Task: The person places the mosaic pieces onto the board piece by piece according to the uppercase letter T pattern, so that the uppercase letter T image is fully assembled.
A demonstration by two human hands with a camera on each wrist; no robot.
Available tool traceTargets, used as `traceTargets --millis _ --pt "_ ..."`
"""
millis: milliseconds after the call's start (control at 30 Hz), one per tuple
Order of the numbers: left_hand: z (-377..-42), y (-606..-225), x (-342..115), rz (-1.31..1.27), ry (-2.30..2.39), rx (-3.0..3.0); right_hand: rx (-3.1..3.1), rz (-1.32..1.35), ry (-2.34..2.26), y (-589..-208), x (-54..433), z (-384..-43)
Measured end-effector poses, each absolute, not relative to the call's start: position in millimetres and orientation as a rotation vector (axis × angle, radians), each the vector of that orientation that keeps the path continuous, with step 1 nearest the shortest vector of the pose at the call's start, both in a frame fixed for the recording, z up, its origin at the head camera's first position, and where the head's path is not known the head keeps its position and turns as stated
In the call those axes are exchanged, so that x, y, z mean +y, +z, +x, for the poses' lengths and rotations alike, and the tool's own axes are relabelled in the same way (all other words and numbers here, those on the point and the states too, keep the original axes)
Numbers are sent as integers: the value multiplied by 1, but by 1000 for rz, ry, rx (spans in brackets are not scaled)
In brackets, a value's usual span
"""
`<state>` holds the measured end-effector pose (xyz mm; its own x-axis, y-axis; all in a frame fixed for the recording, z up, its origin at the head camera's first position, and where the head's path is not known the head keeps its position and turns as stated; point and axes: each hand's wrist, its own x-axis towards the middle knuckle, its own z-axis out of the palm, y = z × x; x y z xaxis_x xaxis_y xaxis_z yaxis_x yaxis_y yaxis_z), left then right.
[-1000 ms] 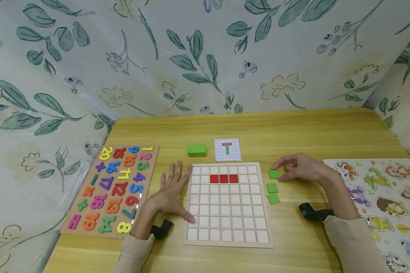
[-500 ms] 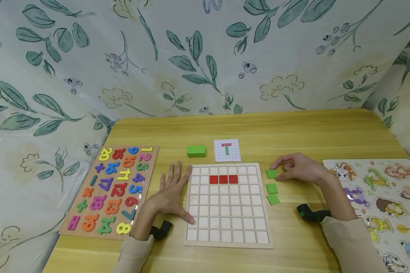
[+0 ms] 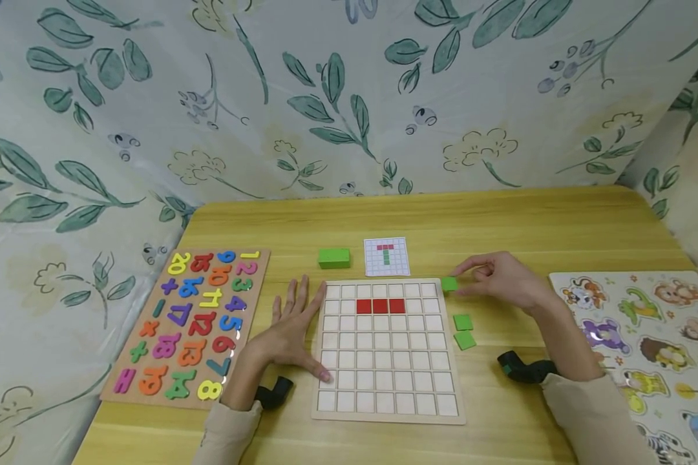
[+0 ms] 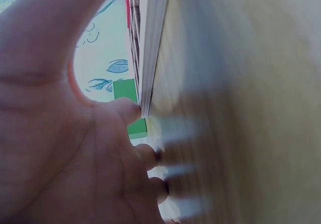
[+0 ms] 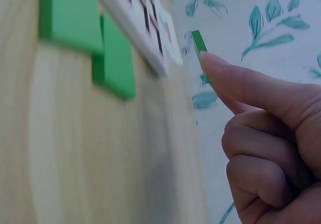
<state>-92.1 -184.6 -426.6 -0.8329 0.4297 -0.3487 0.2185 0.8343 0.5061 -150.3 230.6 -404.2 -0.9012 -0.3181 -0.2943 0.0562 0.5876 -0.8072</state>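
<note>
A wooden grid board [image 3: 388, 414] lies on the table with three red square tiles [image 3: 380, 306] side by side in its second row. My left hand [image 3: 287, 337] is spread along the board's left edge, the thumb resting on its frame. Between thumb and index finger my right hand [image 3: 503, 281] pinches a green square tile [image 3: 449, 284], raised above the table near the board's upper right corner; the right wrist view shows this tile [image 5: 201, 56] edge-on. Two more green tiles [image 3: 463, 321] lie right of the board. Behind it sits a pattern card [image 3: 386, 256] with a red and green T.
A green block [image 3: 334, 258] stands behind the board, left of the card. On the left lies a number board [image 3: 169, 374] with coloured digits and signs. An animal puzzle board [image 3: 622, 284] covers the right side. A floral cloth [image 3: 349, 97] hangs behind the table.
My right hand has lifted the green tile off the table and carried it left to the board's upper right corner. The left hand has stayed in place.
</note>
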Motion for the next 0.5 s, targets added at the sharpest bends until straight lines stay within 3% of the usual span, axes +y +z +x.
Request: traceTargets --millis 500 --pt "-92 -426 -185 491 640 2552 2340 -257 -1265 -400 136 -123"
